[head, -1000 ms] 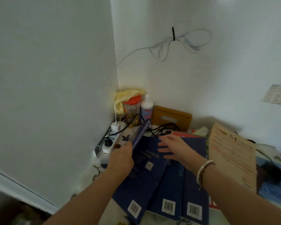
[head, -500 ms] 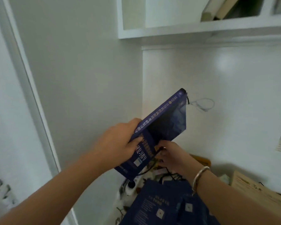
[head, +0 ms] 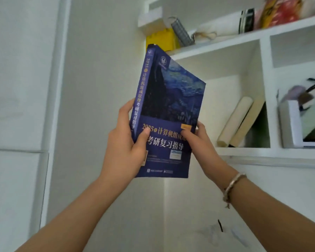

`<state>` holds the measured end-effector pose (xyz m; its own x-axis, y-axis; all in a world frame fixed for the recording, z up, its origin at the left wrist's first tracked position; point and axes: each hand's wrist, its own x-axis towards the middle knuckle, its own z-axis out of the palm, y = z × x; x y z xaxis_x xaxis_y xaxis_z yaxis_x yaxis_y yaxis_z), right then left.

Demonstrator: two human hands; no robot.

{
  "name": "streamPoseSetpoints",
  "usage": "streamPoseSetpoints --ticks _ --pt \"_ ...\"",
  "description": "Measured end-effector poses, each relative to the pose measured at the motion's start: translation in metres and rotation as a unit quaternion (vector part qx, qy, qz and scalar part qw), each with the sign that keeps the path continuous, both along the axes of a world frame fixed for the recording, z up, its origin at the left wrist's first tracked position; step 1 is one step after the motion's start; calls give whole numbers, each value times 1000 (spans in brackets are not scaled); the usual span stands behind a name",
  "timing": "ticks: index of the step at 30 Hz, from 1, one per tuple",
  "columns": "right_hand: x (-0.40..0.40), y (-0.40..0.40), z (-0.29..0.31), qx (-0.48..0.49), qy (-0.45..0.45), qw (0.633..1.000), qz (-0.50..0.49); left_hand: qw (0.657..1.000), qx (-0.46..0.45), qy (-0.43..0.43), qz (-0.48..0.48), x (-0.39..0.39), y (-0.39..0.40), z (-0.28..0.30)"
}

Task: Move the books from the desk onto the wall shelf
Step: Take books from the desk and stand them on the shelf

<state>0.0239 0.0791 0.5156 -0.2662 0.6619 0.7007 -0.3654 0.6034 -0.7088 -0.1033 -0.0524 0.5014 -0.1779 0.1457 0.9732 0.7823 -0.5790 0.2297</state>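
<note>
The book (head: 168,113) is a thick blue paperback with a painted night-sky cover and gold and white Chinese title text, held upright in the air, front cover facing the camera and spine to the left. The white wall shelf (head: 244,150) stands behind and right of it, its left compartment holding two leaning books (head: 242,120).

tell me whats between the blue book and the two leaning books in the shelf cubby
Nothing stands there: in the head view, only bare white shelf wall shows between the blue book and the two leaning books.
</note>
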Motion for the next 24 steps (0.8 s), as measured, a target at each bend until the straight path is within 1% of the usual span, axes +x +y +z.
streamPoseSetpoints --ticks 4,6,8,9,10,11,13,14,17,20,22,24 --pt "-5 28 35 64 -62 995 -54 999 29 -18 6 -7 42 31" --pt "-13 43 42 117 -123 977 -132 999 46 -25 15 -13 63 42" --pt "-24 59 44 153 -202 944 -211 998 56 -28 25 -20 81 49" --pt "-30 66 46 155 -242 930 -231 997 60 -29 32 -23 89 52" --pt "-36 72 46 160 -284 911 -252 997 64 -32 39 -26 96 54" --pt "-41 75 46 172 -332 885 -276 996 66 -39 48 -28 103 57" --pt "-51 79 45 201 -427 832 -293 994 62 -54 67 -33 118 61" --pt "-56 80 45 207 -457 821 -274 994 55 -63 76 -35 126 63" --pt "-72 87 43 198 -495 822 -202 993 21 -79 81 -45 151 63" --pt "-86 100 46 177 -511 824 -170 994 -9 -47 94 -55 166 55" --pt "-91 110 51 158 -514 828 -158 992 -9 -26 120 -60 171 53" --pt "-94 119 55 142 -511 833 -154 989 -28 -2 146 -64 173 53"
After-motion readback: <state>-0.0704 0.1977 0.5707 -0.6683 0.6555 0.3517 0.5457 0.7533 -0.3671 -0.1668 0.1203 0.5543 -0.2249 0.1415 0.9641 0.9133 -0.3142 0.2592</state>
